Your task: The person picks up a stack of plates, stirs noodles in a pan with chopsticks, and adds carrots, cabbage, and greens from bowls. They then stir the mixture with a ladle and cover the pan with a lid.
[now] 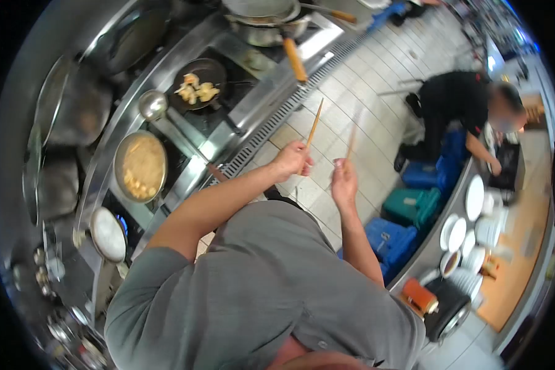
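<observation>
My left hand [293, 161] is closed around the lower end of a slim wooden chopstick [315, 123], whose tapered tip points up and away from me. Beside it, a little to the right, my right hand [345, 179] grips another thin wooden stick [351, 140], blurred by motion but like a chopstick. The hands are apart, held over the tiled floor in front of my body. To their left on the stove are a dark frying pan [183, 73] with pale browned food pieces [197, 91], a ladle [153, 105], and a pan of brownish liquid with chunks [143, 165].
A pan with white contents [108, 235] sits by a blue flame. A pot with a wooden handle [295, 58] stands on the far stove. On the right, a person in black [453, 102] bends over a counter with stacked white plates [489, 231], above blue and green bins [413, 205].
</observation>
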`<action>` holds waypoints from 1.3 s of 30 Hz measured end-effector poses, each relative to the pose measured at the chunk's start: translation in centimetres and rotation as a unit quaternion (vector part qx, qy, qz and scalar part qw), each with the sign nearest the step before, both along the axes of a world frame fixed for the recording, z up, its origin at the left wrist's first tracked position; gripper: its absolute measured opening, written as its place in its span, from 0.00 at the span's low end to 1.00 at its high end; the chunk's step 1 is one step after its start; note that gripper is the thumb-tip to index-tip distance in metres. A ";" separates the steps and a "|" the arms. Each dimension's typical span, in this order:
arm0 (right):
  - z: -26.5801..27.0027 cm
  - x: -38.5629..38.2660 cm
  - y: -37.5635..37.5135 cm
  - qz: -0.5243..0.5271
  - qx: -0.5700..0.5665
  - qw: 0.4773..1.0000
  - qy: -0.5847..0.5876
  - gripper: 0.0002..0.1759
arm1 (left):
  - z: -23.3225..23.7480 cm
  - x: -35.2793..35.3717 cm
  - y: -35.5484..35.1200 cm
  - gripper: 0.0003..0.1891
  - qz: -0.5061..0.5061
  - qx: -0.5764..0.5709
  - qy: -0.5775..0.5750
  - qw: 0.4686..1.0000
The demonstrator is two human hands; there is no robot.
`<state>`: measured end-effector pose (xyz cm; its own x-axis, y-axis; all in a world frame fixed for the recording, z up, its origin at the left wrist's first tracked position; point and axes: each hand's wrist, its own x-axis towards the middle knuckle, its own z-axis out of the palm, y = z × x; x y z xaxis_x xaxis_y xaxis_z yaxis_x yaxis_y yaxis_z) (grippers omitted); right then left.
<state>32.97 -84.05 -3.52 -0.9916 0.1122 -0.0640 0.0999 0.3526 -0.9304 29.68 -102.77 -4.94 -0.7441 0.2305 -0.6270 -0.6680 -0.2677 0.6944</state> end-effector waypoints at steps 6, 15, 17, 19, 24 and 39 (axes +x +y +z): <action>8.5 -1.2 6.4 -0.225 -0.119 0.950 0.182 0.16 | -0.8 -2.7 1.9 0.06 -0.071 0.005 -0.105 0.992; -12.2 -1.1 10.1 0.086 0.189 0.933 -0.294 0.15 | 0.8 -4.4 5.2 0.09 -0.151 -0.192 0.368 0.897; -5.6 -1.0 8.7 0.198 0.096 0.937 -0.272 0.17 | -0.4 -2.9 2.6 0.09 -0.233 -0.263 0.347 0.870; 2.5 -1.6 6.9 0.152 0.182 0.943 -0.234 0.14 | -4.8 -2.8 0.1 0.10 -0.317 -0.366 0.248 0.839; 5.2 -3.5 8.1 0.141 0.176 0.974 0.025 0.17 | -3.4 0.8 -5.9 0.12 -0.217 -0.272 -0.076 0.935; 5.7 -1.6 -23.3 0.504 0.208 0.837 0.053 0.23 | 11.4 28.7 -40.1 0.23 0.066 -0.745 -0.047 0.662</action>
